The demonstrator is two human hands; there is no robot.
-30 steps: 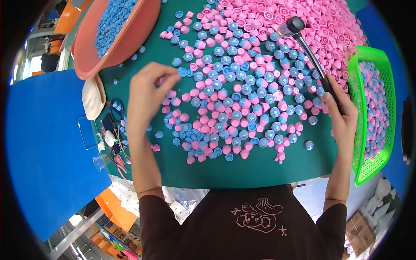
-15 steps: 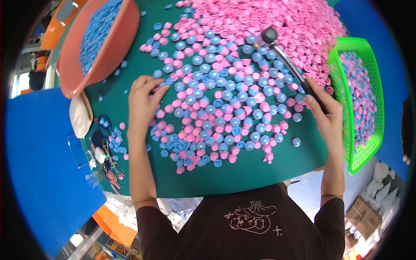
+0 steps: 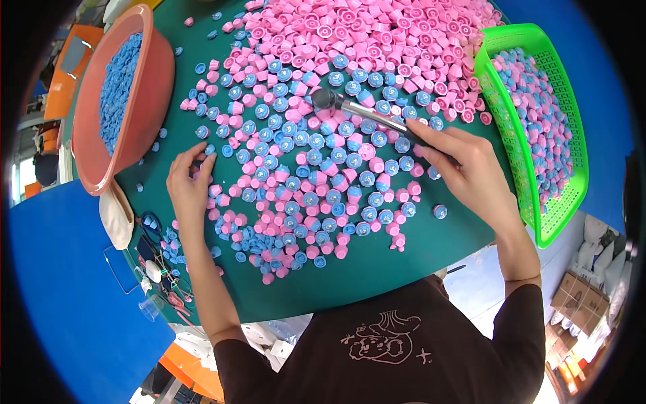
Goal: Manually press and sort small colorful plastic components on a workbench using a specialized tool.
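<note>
My right hand (image 3: 471, 161) is closed round the black grip of a small hammer (image 3: 377, 116) with a silver shaft. Its round black head hangs over the spread of small pink cups and blue flower-shaped tops. On the left, thumb and forefinger of my left hand (image 3: 192, 176) pinch together at a small blue flower-shaped piece (image 3: 210, 149). Many pieces near both hands are blue tops joined to pink cups (image 3: 367, 178), some with a shiny dot in the middle. Loose blue tops (image 3: 252, 241) lie in a cluster near the front.
A large heap of pink cups (image 3: 377, 30) covers the far side of the green table (image 3: 431, 250). An orange-red basin (image 3: 151, 87) of blue tops stands at far left. A green basket (image 3: 501, 114) of joined pieces stands right. Scissors and small tools (image 3: 168, 286) lie at the left edge.
The view has shifted. The hammer's head has come leftward and nearer, from the pink heap to over the joined pieces. My left hand stays pinched at the left of the spread.
</note>
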